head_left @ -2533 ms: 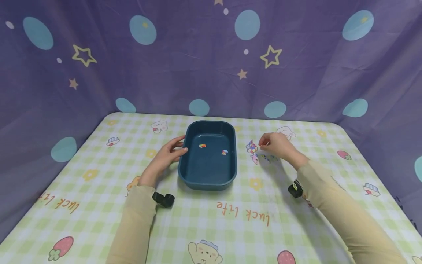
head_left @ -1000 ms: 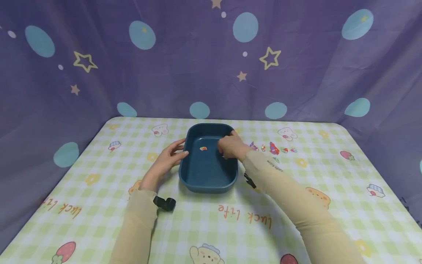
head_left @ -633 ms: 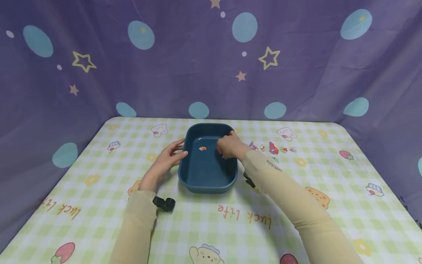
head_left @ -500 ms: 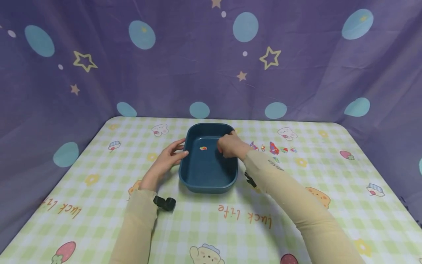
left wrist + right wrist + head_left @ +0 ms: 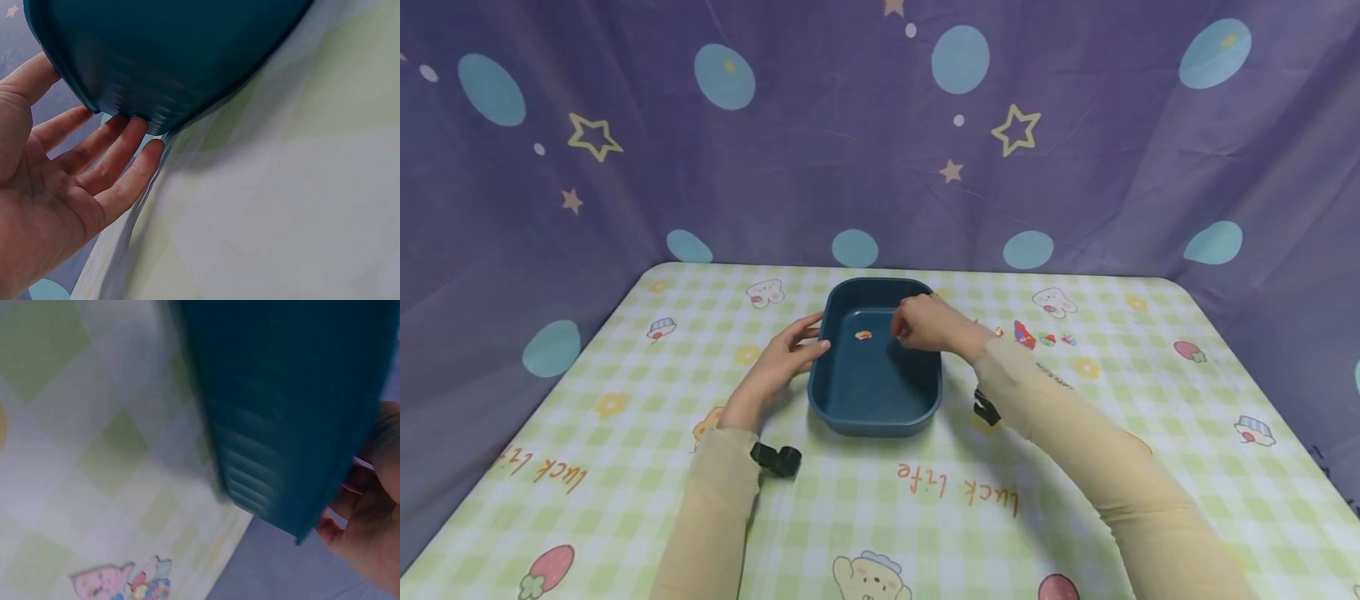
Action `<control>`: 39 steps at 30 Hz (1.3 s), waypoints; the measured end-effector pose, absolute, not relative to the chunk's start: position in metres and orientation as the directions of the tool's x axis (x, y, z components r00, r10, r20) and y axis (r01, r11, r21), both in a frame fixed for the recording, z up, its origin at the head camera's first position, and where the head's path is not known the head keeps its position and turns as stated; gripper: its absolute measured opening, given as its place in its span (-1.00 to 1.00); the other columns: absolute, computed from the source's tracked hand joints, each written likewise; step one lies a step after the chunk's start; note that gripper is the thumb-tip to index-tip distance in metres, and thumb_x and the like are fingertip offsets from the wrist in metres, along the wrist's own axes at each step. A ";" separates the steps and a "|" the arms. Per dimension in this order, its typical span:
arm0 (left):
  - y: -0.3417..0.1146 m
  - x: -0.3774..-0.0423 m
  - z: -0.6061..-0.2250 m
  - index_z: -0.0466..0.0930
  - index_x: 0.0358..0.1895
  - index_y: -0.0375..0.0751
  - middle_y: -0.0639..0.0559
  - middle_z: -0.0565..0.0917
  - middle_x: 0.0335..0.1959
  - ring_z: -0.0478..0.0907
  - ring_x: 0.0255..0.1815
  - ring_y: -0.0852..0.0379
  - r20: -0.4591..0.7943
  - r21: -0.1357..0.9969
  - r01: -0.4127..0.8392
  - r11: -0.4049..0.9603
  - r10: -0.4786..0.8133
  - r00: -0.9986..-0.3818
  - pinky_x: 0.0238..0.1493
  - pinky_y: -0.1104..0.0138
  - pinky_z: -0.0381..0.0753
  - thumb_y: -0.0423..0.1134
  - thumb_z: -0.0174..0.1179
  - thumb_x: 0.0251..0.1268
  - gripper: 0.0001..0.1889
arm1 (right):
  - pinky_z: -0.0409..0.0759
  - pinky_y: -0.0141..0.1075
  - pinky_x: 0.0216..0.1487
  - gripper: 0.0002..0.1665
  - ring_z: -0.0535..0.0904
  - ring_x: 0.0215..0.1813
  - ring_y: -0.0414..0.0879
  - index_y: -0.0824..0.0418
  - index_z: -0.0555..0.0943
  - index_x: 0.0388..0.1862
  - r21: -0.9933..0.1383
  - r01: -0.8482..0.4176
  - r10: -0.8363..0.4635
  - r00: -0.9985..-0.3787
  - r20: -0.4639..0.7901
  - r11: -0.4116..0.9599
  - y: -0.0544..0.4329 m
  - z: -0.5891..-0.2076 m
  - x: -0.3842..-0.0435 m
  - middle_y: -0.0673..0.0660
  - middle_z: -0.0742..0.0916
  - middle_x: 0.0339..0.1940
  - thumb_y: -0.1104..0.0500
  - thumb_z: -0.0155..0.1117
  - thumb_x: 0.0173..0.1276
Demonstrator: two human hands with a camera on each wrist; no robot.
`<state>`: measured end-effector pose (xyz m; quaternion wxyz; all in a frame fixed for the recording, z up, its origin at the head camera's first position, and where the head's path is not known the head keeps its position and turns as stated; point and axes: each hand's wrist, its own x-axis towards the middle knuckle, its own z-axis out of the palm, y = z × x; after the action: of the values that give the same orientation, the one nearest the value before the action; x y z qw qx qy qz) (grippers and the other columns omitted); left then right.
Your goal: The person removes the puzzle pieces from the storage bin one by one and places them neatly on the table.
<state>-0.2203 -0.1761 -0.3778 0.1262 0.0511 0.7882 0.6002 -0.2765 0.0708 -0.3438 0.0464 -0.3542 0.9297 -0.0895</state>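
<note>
A dark blue rectangular tub (image 5: 875, 427) stands on the table between the hands. My left hand (image 5: 778, 362) rests at its left side, thumb at the rim. In the left wrist view its loosely extended fingers (image 5: 115, 153) touch the outer wall. My right hand (image 5: 928, 323) reaches over the right rim with curled fingers pointing down into the tub; I cannot tell whether they hold anything. On the tub floor lies a small red, yellow and white flat piece (image 5: 862, 335). The right wrist view shows the right hand's fingers (image 5: 340, 503) partly hidden behind the wall.
Right of the tub, partly behind my right wrist, several small colourful flat pieces lie, one larger and red-blue (image 5: 1024, 335). The right wrist view shows a pink piece (image 5: 103, 582). A checked printed cloth (image 5: 850, 517) covers the table; a purple curtain (image 5: 820, 167) hangs behind.
My right hand has moved left from the loose pieces to over the tub, and lately rose slightly. It now covers where a second piece lay inside. The left hand has stayed put.
</note>
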 end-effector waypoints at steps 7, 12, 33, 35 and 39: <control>-0.183 -0.232 -0.398 0.11 0.38 0.15 -0.13 0.24 0.30 0.28 0.26 -0.08 -0.130 0.959 -0.067 0.275 0.219 -0.967 0.15 0.04 0.39 -0.06 0.12 0.26 -0.37 | 0.53 -0.31 -0.21 -0.85 0.53 -0.28 -0.10 0.23 0.65 -0.30 -0.286 -0.656 -0.666 -0.742 0.077 0.699 0.088 -0.330 -0.271 0.08 0.60 -0.32 0.23 0.25 0.13; -0.181 -0.233 -0.397 0.12 0.38 0.17 -0.12 0.24 0.29 0.28 0.26 -0.07 -0.111 0.958 -0.043 0.282 0.228 -0.967 0.15 0.05 0.39 -0.02 0.13 0.24 -0.36 | 0.53 -0.26 -0.22 -0.86 0.55 -0.30 -0.09 0.23 0.64 -0.31 -0.334 -0.613 -0.608 -0.783 0.131 0.716 0.106 -0.321 -0.269 0.08 0.61 -0.34 0.20 0.27 0.15; -0.177 -0.219 -0.376 0.08 0.40 -0.02 -0.21 0.25 0.29 0.30 0.24 -0.13 -0.138 0.963 -0.074 0.259 0.235 -0.962 0.16 0.02 0.37 -0.17 0.10 0.29 -0.37 | 0.51 -0.15 -0.23 -0.91 0.60 -0.29 -0.03 0.16 0.60 -0.32 -0.453 -0.356 -0.353 -0.931 0.094 0.817 0.199 -0.340 -0.263 0.10 0.67 -0.37 0.18 0.25 0.20; -0.177 -0.220 -0.376 0.08 0.40 -0.02 -0.22 0.25 0.29 0.29 0.24 -0.13 -0.136 0.964 -0.073 0.257 0.237 -0.962 0.16 0.02 0.36 -0.18 0.09 0.29 -0.37 | 0.51 -0.17 -0.27 -0.91 0.60 -0.34 -0.06 0.17 0.61 -0.33 -0.454 -0.341 -0.337 -0.937 0.092 0.823 0.210 -0.345 -0.260 0.09 0.68 -0.39 0.19 0.27 0.19; -0.177 -0.220 -0.376 0.08 0.40 -0.03 -0.23 0.23 0.30 0.27 0.25 -0.14 -0.136 0.963 -0.072 0.258 0.239 -0.961 0.17 0.00 0.34 -0.19 0.08 0.30 -0.37 | 0.48 -0.23 -0.32 -0.94 0.58 -0.41 -0.10 0.17 0.65 -0.40 -0.459 -0.314 -0.307 -0.947 0.092 0.831 0.228 -0.354 -0.257 0.06 0.70 -0.47 0.20 0.30 0.15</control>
<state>-0.2201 -0.1768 -0.3760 0.1284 0.0535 0.7827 0.6066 -0.2574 0.2283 -0.3537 -0.0072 -0.1622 0.9568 -0.2410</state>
